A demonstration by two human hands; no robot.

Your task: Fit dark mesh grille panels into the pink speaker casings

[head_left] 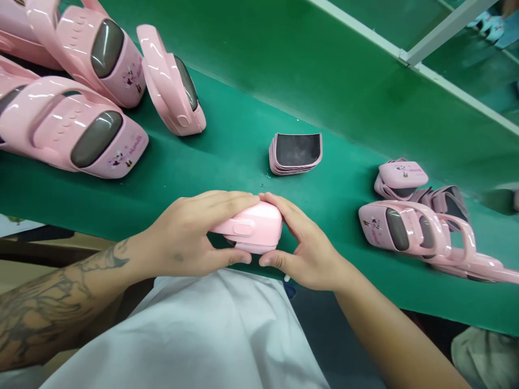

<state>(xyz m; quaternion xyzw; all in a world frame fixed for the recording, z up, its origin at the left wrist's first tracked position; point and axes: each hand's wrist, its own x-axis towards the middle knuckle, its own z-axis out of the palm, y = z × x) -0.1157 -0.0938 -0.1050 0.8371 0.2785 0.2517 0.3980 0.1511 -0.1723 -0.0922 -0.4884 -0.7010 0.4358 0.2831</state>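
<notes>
Both of my hands are closed around one glossy pink plastic housing (pixel 259 227), held near the front edge of the green table. My left hand (pixel 194 232) grips its left part, fingers over the top and thumb below. At the right end, my right hand (pixel 306 243) wraps it with fingers at the far side and thumb at the near underside. A small oval button shows on its side; my fingers hide much of the rest. Just beyond my hands lies a stack of pink-rimmed dark panels (pixel 298 151).
Several pink housings with loop handles and dark windows (pixel 97 139) stand at the left, one on its side (pixel 170 86). More housings (pixel 405 229) and loose pink covers (pixel 403 175) lie at the right. A green upright panel (pixel 292 65) and a white metal frame (pixel 446 32) border the far side.
</notes>
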